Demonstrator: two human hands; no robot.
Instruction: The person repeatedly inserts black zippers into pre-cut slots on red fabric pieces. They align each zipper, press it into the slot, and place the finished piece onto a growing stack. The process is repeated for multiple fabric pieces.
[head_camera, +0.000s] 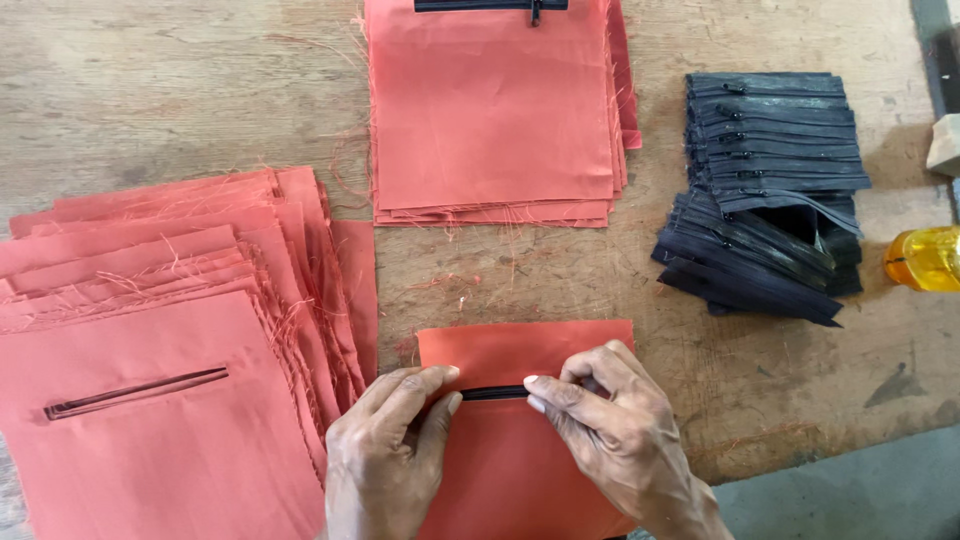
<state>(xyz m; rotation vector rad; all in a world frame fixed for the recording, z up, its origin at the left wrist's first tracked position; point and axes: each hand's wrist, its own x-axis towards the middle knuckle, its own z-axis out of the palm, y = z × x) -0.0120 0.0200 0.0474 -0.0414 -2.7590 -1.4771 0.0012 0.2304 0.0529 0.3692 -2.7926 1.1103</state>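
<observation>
1. low in the centre of the frame, a person's left hand (385, 455) and right hand (620, 435) press down on a square orange cloth panel (520, 470) that lies flat at the near edge of a worn wooden table (150, 90).
2. the fingertips of both hands are drawn narrow and pinch along a black zipper (494, 393), a thin dark strip set in a slot across the panel; only a short stretch shows between the thumbs.
3. at the left of the frame, a fanned stack of orange panels (170, 330) lies with frayed, thready edges; the top piece has a slim, stitched slot with no zipper in it.
4. at the top centre, a neat orange stack (495, 120) sits squared up, its top piece fitted with a black zipper at the upper edge; loose threads trail from its sides.
5. at the upper right, a heap of black zippers (770, 190) lies in two ribbed, overlapping piles, well apart from the hands.
6. at the right edge, part of a clear yellow bottle (925, 258) shows, smooth and glossy against the scuffed wood.
</observation>
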